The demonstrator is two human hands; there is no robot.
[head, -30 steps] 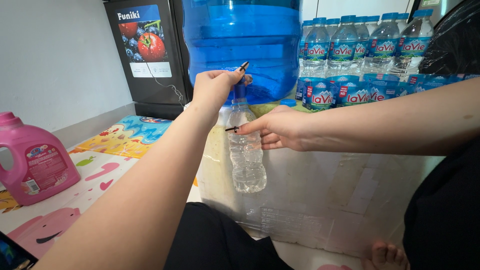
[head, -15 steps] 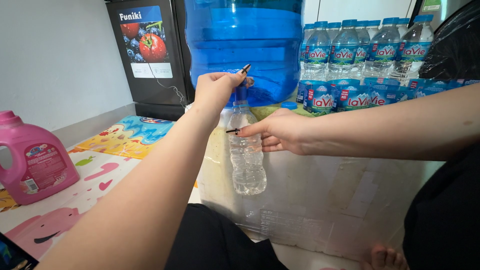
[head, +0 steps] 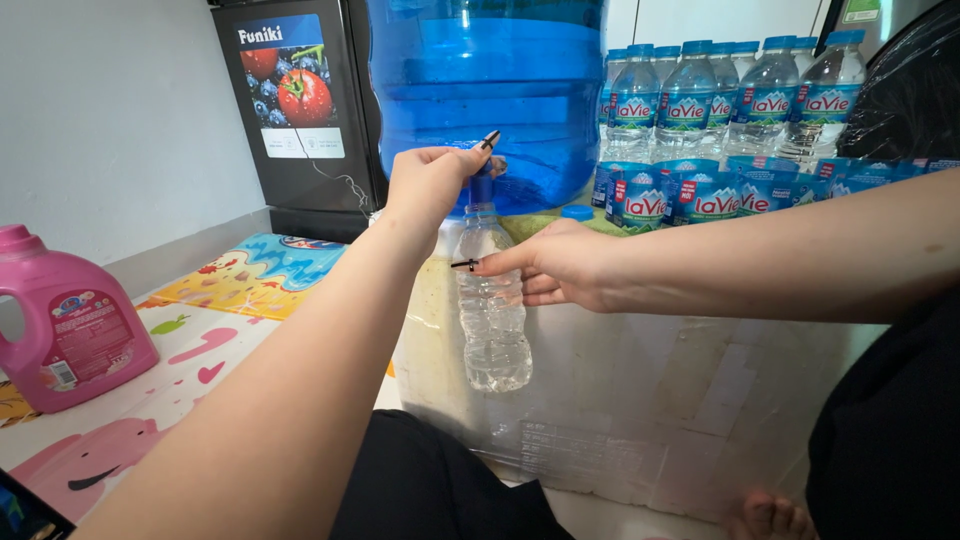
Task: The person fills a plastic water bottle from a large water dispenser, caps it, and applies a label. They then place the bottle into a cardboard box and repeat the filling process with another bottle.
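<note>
A big blue water jug [head: 490, 90] stands on a white foam box [head: 680, 390]. My left hand [head: 432, 182] is closed on the small tap at the jug's base. Right under the tap my right hand [head: 555, 265] grips a clear plastic bottle [head: 492, 315], held upright against the box's front. The bottle has no cap, and water shows near its bottom. A blue cap [head: 577, 212] lies on the box beside the jug.
Packs of small water bottles [head: 735, 110] stand at the back right. A black mini fridge [head: 295, 105] is at the back left. A pink detergent jug [head: 65, 325] sits on a colourful play mat [head: 215, 320]. A black bag [head: 915, 95] is at far right.
Hardly anything has moved; both hands keep their grip on the tap and the bottle.
</note>
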